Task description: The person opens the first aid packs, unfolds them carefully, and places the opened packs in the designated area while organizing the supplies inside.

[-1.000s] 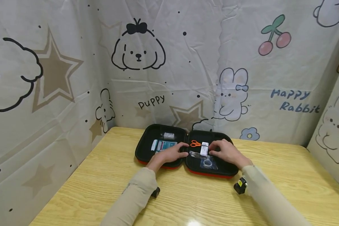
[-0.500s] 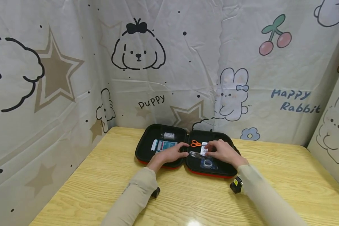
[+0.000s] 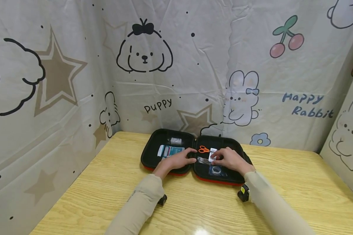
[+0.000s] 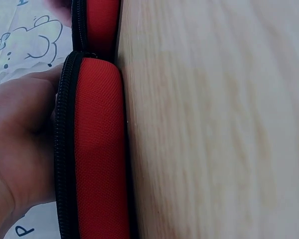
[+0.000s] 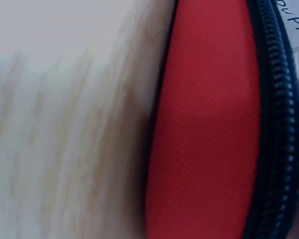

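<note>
A black-lined case with a red shell lies unfolded on the table. My left hand reaches over its left half, the thumb and fingers apart near the hinge. In the left wrist view that hand is partly behind the zipper edge. My right hand is over the right half. Its index fingertip overlaps a small white packet, and the thumb tip is lower, beside a clear sleeve of thin tools. Orange-handled scissors lie just left of the packet. The case wall hides the right fingers in the right wrist view.
In the left half lie a teal packet and a white roll in clear wrap. A bagged tape ring lies at the front of the right half. The wooden table meets a printed cloth behind.
My right hand has shifted left and slightly toward me, from the white packet's right edge to over its lower part. My left hand stays in place.
</note>
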Demonstrator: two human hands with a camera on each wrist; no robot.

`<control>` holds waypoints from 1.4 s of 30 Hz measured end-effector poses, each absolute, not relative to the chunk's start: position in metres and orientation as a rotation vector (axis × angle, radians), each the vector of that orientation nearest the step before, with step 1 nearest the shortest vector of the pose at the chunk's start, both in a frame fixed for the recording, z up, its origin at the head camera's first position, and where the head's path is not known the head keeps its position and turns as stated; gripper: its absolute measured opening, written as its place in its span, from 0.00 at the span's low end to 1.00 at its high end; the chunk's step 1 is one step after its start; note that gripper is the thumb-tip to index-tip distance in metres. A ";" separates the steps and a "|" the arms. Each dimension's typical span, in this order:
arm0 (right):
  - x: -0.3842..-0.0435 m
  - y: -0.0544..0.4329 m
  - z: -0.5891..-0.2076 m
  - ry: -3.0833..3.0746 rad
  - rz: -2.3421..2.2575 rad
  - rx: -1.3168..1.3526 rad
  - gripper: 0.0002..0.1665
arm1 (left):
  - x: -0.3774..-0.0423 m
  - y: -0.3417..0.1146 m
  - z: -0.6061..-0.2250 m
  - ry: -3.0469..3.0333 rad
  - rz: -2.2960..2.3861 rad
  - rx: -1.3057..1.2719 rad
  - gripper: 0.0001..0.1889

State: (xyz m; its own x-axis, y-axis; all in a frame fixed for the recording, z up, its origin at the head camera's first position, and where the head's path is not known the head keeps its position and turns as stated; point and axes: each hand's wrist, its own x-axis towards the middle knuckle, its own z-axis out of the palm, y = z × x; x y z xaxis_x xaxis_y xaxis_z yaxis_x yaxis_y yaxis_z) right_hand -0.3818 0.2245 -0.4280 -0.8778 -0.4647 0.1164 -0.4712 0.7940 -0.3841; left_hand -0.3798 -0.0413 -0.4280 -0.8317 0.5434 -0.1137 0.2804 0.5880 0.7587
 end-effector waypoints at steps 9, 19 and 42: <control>-0.380 0.226 -0.432 -2.887 0.488 0.800 0.07 | -0.383 -0.041 -0.433 2.494 1.094 0.662 0.25; -0.376 0.232 -0.426 -2.656 0.424 0.764 0.04 | -0.383 -0.041 -0.432 2.476 1.107 0.678 0.25; -0.373 0.267 -0.416 -2.174 0.602 0.291 0.04 | -0.383 -0.041 -0.432 2.479 1.102 0.649 0.25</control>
State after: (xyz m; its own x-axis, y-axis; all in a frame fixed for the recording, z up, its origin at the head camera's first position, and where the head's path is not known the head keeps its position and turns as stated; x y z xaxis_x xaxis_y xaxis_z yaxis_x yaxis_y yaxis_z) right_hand -0.3726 0.2669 -0.4155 -0.6200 0.0004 0.7846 -0.4035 0.8575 -0.3193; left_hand -0.3832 -0.0410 -0.4320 -0.8335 0.5374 -0.1283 0.2647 0.5922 0.7611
